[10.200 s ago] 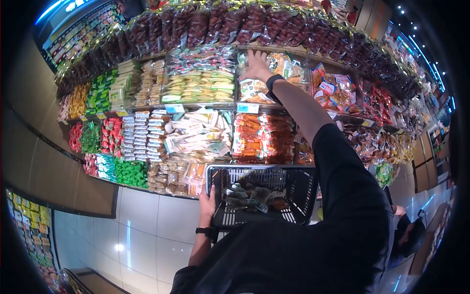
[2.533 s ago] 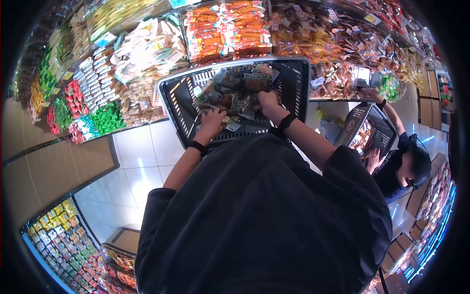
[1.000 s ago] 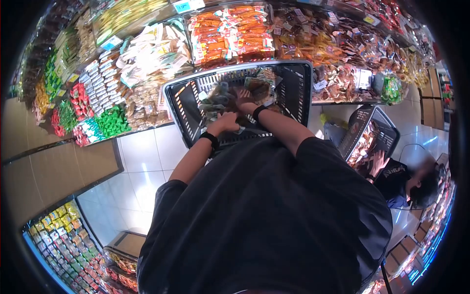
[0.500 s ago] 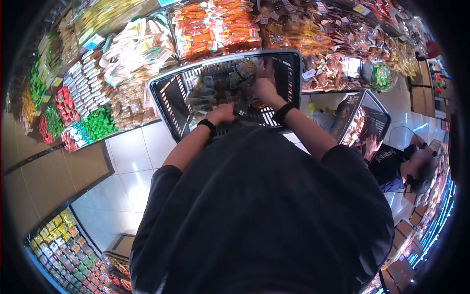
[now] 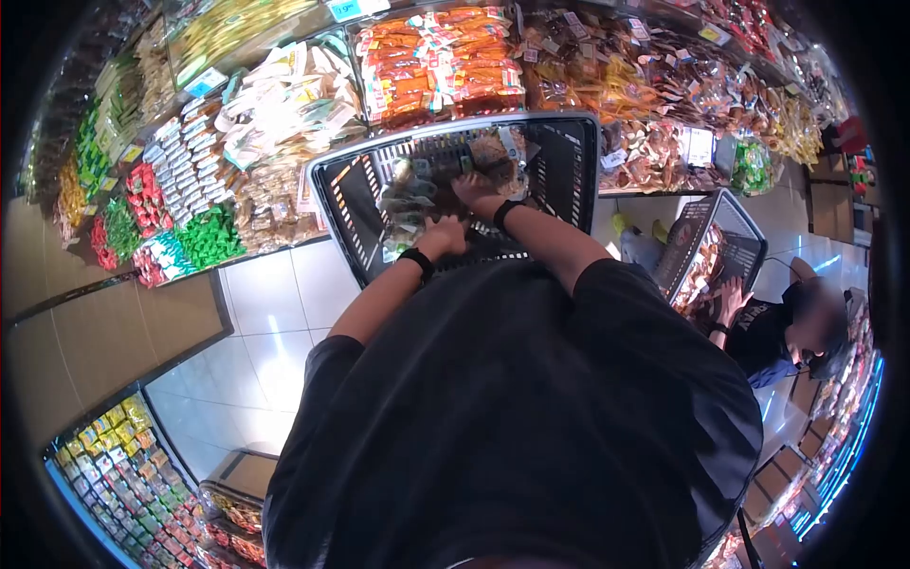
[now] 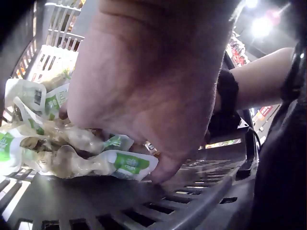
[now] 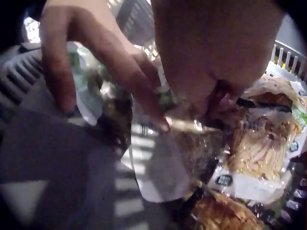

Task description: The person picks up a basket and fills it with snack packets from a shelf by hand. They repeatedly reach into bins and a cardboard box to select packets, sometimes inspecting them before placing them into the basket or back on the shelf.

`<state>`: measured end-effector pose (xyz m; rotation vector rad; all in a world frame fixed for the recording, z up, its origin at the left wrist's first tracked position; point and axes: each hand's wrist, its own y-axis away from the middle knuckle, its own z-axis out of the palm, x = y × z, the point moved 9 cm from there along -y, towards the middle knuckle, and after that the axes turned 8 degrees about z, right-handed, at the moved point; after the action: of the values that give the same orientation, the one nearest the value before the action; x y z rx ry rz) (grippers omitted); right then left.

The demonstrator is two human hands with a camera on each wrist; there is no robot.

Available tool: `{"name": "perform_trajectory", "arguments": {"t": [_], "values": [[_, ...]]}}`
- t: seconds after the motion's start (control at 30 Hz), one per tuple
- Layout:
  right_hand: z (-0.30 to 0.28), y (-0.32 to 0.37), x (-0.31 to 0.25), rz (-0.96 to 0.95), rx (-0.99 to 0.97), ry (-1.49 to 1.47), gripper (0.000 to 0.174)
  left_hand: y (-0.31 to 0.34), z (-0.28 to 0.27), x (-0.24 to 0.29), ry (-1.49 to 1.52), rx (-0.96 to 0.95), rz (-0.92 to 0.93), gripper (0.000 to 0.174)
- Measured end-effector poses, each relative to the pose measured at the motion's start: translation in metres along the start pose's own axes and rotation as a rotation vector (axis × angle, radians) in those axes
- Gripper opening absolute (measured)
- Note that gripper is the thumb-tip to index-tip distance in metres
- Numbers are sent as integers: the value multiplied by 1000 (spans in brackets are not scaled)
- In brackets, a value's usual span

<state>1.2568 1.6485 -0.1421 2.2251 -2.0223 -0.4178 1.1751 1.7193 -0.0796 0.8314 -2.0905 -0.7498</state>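
In the head view a dark plastic shopping basket [image 5: 569, 175] holds a heap of clear vacuum-sealed food packets. My left hand [image 5: 444, 235] is low over the heap near the basket's near side. Its fingers spread downward in the right wrist view, one fingertip right at a white packet end [image 7: 160, 167]. Beneath this hand in the left wrist view lie pale packets with green labels [image 6: 129, 163]. My right hand [image 5: 477, 192] reaches among packets in the middle; its fingertips are mostly hidden, and I cannot tell whether it grips one. Beside it lies a packet of browned food [image 7: 261, 148].
Beyond the basket, a sloped display carries orange-red packets [image 5: 441, 66], white packets [image 5: 289, 95] and green packets [image 5: 204, 232]. At the right, another person [image 5: 806, 322] has a hand at a second filled basket [image 5: 730, 242]. Tiled floor [image 5: 270, 294] shows at the left.
My right hand has shifted left from the basket's right part to its middle. The browned-food packet now lies at the back right. My left hand stays near the front, over the heap.
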Motion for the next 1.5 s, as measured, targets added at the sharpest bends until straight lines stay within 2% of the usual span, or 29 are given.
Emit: {"name": "perform_trajectory", "arguments": {"t": [0.07, 0.17, 0.2, 0.27, 0.3, 0.37, 0.47, 0.5, 0.53, 0.6, 0.63, 0.67, 0.7, 0.73, 0.83, 0.9, 0.93, 1.0, 1.07, 1.1, 1.13, 1.17, 1.2, 1.27, 1.33, 1.4, 1.43, 1.47, 1.5], "values": [[8, 1, 5, 32, 14, -11, 26, 4, -2, 5, -4, 0, 6, 74], [-36, 20, 17, 273, 276, -181, 29, 4, -4, 6, -8, 0, 10, 73], [-27, 14, 21, 274, 277, -180, 29, 4, -2, 6, -1, -4, 8, 73], [15, -4, 22, 137, 120, -158, 25, 2, -1, 5, 2, 7, 11, 73], [-2, 3, 24, 140, 122, -157, 25, 1, 1, 4, 5, 18, 14, 74], [-47, 20, 10, -13, 63, -81, 23, -1, 0, 3, -13, 30, 21, 73], [-12, 6, 13, 46, 192, 65, 20, 10, -10, 7, -34, 49, 43, 73], [6, -6, 20, 165, 226, 53, 25, 13, -13, 9, -33, 56, 59, 72], [-17, 1, 25, 172, 224, 57, 25, 10, -11, 7, -35, 54, 68, 72], [-77, 28, 17, -166, 155, 40, 30, 4, -7, 4, -53, 57, 70, 72], [-152, 72, 34, -132, 417, -518, 37, 3, -5, 6, -49, 49, 80, 72], [-125, 59, 68, 157, 95, -471, 39, 2, -8, 6, -57, 45, 55, 72], [-163, 73, 93, 334, 246, -771, 34, 2, -11, 7, -66, 42, 29, 71], [-166, 73, 122, 452, 289, -769, 39, 2, -15, 13, -64, 37, 37, 71], [-177, 91, 152, 570, 327, -766, 38, 5, -23, 25, -105, 10, -25, 70], [-194, 103, 142, 440, 604, -632, 34, 6, -34, 36, -295, 71, -41, 74], [-233, 123, 108, 305, 701, -411, 40, 3, -29, 37, -296, 69, -35, 74], [-197, 120, 92, 294, 488, -350, 38, -3, -34, 56, -582, 320, 136, 70], [-149, 111, 65, 111, -16, -495, 39, -45, 2, 32, -516, 323, 206, 68], [-136, 114, 63, 108, -13, -492, 39, -58, 13, 28, -448, 326, 274, 67], [-110, 118, 56, 66, -134, -365, 37, -51, 5, 33, -449, 330, 272, 67], [-85, 120, 53, 24, -250, -236, 36, -50, 4, 34, -443, 231, 234, 67], [-82, 116, 55, 23, -246, -233, 36, -44, 0, 35, -436, 131, 196, 67], [-47, 122, 66, 113, -590, -143, 41, -35, -10, 39, -342, 126, 182, 61], [-26, 119, 81, 153, -656, -131, 46, -22, -22, 42, -246, 116, 166, 57], [-23, 111, 87, 150, -523, -65, 45, -10, -22, 25, -271, -84, -26, 57], [-34, 117, 81, 61, -586, 21, 45, -7, -19, 16, -269, -86, -31, 57], [-25, 114, 81, 57, -586, 20, 45, -4, -27, 7, -274, 61, -16, 50], [-9, 105, 92, 143, -522, -70, 44, -1, -37, 2, -280, 210, 0, 45]]}}
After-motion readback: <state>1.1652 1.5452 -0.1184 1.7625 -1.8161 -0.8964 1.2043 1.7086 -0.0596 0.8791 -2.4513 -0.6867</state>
